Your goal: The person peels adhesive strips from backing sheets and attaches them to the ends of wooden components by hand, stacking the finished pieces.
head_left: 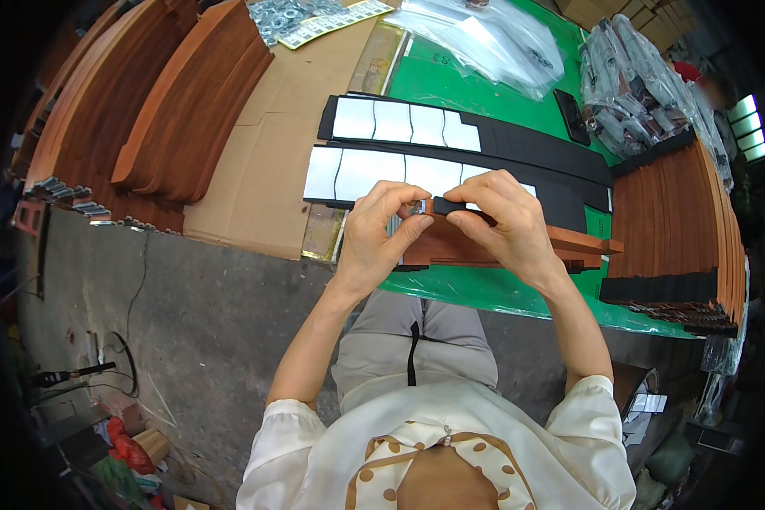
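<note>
Both my hands meet over the near edge of the table, at the end of a reddish-brown wooden slat (pixel 440 245). My left hand (pixel 376 229) is closed, thumb and fingers pinching a small metal-looking fitting (pixel 420 206) at that end. Thumb and fingers of my right hand (pixel 512 223) grip a short black strip (pixel 446 206) right beside it. How the strip joins the slat is hidden by my fingers. Just beyond my hands lie flat black strips (pixel 540 153), partly covered by white glossy sheets (pixel 365 174).
Stacked brown slats with black-wrapped ends (pixel 667 229) stand at the right, below plastic-wrapped parts (pixel 629 85). More curved slats (pixel 187 102) fill the left side on cardboard (pixel 251 161). Clear plastic bags (pixel 484 42), a bag of metal washers (pixel 289 17) and a dark phone-like object (pixel 572 116) lie farther back.
</note>
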`<state>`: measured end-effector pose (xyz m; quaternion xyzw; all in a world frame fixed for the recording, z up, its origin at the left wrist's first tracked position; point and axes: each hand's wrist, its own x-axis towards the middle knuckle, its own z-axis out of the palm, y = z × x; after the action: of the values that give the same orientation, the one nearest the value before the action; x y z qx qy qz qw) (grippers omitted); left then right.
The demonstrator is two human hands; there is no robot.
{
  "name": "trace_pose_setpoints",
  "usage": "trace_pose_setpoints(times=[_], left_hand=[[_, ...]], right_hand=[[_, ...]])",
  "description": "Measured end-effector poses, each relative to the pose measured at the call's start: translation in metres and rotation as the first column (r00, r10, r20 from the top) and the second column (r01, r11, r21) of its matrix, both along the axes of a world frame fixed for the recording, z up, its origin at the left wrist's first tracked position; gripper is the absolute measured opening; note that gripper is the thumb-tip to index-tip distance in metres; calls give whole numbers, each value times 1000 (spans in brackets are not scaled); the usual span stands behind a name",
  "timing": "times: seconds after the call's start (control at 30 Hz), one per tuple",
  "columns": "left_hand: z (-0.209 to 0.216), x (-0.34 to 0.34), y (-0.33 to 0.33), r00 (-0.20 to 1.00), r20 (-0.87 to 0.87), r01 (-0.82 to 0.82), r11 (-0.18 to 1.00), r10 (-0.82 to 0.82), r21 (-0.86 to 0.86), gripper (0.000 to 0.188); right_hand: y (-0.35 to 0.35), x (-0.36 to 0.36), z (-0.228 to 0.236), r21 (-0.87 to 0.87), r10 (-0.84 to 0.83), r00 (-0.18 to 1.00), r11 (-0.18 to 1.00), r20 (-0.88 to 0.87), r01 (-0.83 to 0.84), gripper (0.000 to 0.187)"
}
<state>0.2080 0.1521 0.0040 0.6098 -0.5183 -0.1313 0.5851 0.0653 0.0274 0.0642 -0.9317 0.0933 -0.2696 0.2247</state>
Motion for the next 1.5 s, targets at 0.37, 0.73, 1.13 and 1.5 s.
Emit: trace_pose_setpoints(times=[0.37,0.73,1.13,1.5], left_hand=[[1,0,0,1000,-13,-7,1000,8,15,24],[0,0,0,999,-50,2,1000,-1,3,23],[-1,0,-1,999,-47,3,1000,-2,11,23],[0,1,1,1000,17,2,1000,-3,22,23]], right_hand=[[1,3,-3,16,-8,1000,1000,6,8,25],[2,3,0,49,-15,1000,999,-12,15,25],[0,5,-3,31,-3,1000,1000,-23,4,25],[3,5,-3,62,-10,1000,998,20,9,20]])
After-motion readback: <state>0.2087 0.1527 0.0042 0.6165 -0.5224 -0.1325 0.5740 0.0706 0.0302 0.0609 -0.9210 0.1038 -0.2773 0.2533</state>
